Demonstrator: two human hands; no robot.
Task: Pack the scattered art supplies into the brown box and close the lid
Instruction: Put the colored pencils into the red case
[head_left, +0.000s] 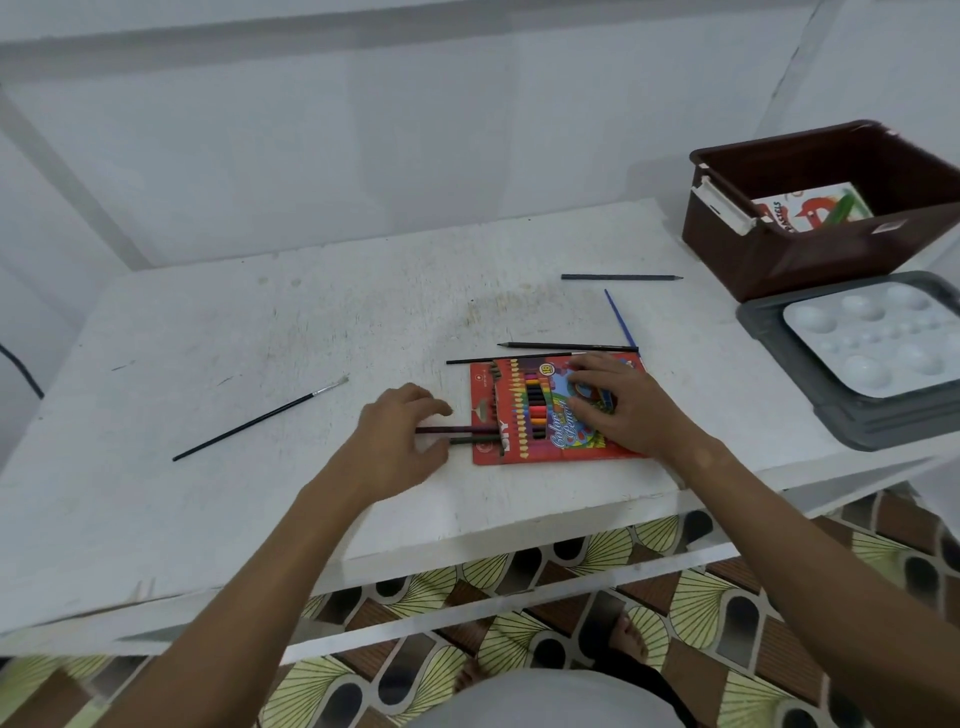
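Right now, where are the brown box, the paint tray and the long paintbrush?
brown box (769, 260): head view, front wall.
paint tray (810, 317): head view, white left part.
long paintbrush (249, 423): head view, mid handle.

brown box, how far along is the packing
Early. The brown box holds only a pastels pack. In hand: the left hand slides pencils into the red colour pencil pack, steadied by the right hand. Left: the loose pencils, two brushes, the palette on the grey lid, then closing.

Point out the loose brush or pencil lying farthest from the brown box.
The black-handled paintbrush with pale bristles, alone at the table's left. The other loose sticks lie beside the red pencil pack or nearer the brown box.
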